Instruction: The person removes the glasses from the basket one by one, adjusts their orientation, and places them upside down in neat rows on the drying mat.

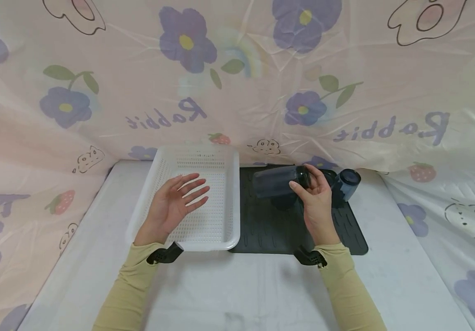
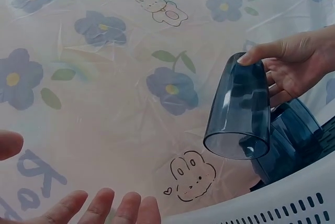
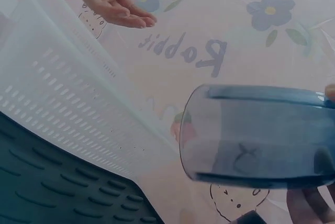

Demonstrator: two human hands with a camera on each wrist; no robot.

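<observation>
My right hand (image 1: 318,202) grips a clear blue plastic cup (image 1: 276,182) by its base end, between thumb and fingers. Tipped on its side above the dark mat (image 1: 268,232), the cup points its open mouth left, toward the basket; in the left wrist view its rim (image 2: 236,156) faces down. Over the white perforated basket (image 1: 236,202), my left hand (image 1: 174,202) is held up with its fingers spread and nothing in them. Another blue cup (image 1: 346,183) stands on the mat just right of my right hand. Part of a further dark cup (image 1: 284,202) shows beneath the held one.
The basket stands on the white table (image 1: 237,289), against the mat's left edge. A flower-and-rabbit patterned sheet (image 1: 241,92) hangs behind the table and along both sides. A black wrist camera (image 1: 309,256) sits on each wrist.
</observation>
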